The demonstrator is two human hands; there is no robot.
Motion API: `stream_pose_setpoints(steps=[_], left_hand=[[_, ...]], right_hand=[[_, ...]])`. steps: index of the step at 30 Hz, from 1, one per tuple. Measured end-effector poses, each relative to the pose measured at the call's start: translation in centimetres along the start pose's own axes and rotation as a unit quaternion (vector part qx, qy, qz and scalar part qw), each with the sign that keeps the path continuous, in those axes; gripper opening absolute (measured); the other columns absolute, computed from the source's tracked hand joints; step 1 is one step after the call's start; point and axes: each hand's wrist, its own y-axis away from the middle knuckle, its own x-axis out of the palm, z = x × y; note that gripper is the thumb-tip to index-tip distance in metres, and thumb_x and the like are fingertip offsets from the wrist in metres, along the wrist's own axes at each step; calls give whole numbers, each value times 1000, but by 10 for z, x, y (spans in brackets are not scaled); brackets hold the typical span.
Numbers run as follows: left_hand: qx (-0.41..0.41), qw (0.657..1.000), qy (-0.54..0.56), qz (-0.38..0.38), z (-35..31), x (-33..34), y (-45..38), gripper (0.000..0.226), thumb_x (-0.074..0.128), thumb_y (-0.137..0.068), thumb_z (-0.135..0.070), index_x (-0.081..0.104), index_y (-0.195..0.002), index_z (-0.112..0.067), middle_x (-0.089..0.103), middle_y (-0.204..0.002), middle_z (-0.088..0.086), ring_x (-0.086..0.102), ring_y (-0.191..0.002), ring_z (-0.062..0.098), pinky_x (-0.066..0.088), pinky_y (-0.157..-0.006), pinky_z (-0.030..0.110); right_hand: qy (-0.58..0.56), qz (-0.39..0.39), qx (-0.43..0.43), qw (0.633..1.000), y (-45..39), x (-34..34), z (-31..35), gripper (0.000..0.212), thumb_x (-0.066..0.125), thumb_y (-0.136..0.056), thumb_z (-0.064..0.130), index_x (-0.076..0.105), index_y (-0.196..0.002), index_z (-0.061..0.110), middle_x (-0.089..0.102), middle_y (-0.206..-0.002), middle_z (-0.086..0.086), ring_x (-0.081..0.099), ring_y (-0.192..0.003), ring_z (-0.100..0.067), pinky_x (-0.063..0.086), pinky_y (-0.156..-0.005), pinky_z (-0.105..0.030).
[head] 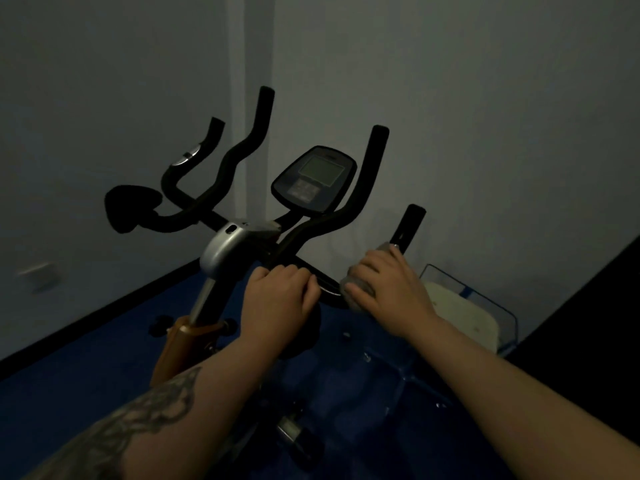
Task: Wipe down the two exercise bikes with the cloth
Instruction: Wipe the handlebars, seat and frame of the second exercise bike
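R hand point(388, 289) grips cloth point(360, 289) on handlebar point(405, 230) — bar points up-right

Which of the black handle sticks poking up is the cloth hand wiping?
The short one farthest right. The right hand presses the grey cloth just below it. The other three stand farther left, untouched.

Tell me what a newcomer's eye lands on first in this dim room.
First, the two bare hands at centre: the left hand grips the black handlebar, and the right hand presses a grey cloth around the bar beside it. Above them sits the bike's console with its pale screen, against the grey wall.
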Motion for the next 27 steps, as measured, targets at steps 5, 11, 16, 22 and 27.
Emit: stream_pose_setpoints(steps=[5, 11, 16, 22, 27], left_hand=[[-1, 1000, 1, -7, 0, 1, 1, 33, 44, -90, -26, 50, -59, -20, 48, -54, -5, 45, -52, 14, 30, -63, 31], [-3, 1000, -3, -13, -1, 1, 1, 33, 44, -90, -26, 52, -59, -20, 50, -55, -6, 47, -52, 14, 32, -63, 31], [-8, 1000, -8, -29, 1, 1, 0, 31, 45, -88, -26, 54, -59, -19, 52, -56, -5, 49, -52, 15, 32, -64, 30], [-8, 998, 1, -58, -1, 1, -1, 33, 44, -88, -25, 52, -57, -18, 50, -53, -3, 47, -49, 16, 33, -61, 31], [-12, 999, 3, -42, -2, 0, 2, 33, 44, -89, -26, 52, -58, -19, 51, -54, -3, 48, -50, 16, 30, -62, 29]], right_hand=[[-225, -152, 282, 920, 24, 30, 78, 49, 37, -100, 41, 36, -146, 25, 14, -160, 7, 9, -147, -10, 14, -118, -27], [-350, -229, 485, 768, -34, 4, 42, 64, 38, -103, 26, 1, -155, 15, 4, -161, -7, 25, -142, -22, 28, -107, -26], [-363, -224, 493, 758, -36, 8, 56, 67, 44, -101, 32, 7, -154, 16, 23, -151, -15, 43, -126, -31, 41, -97, -35], [-426, -258, 470, 729, -66, -10, -16, 52, 39, -101, 42, 32, -143, 12, 41, -138, -16, 53, -115, -27, 38, -79, -23], [-315, -247, 351, 847, -45, 6, -9, 71, 51, -96, 39, 12, -154, 25, 23, -149, -11, 37, -131, -24, 40, -104, -34]])
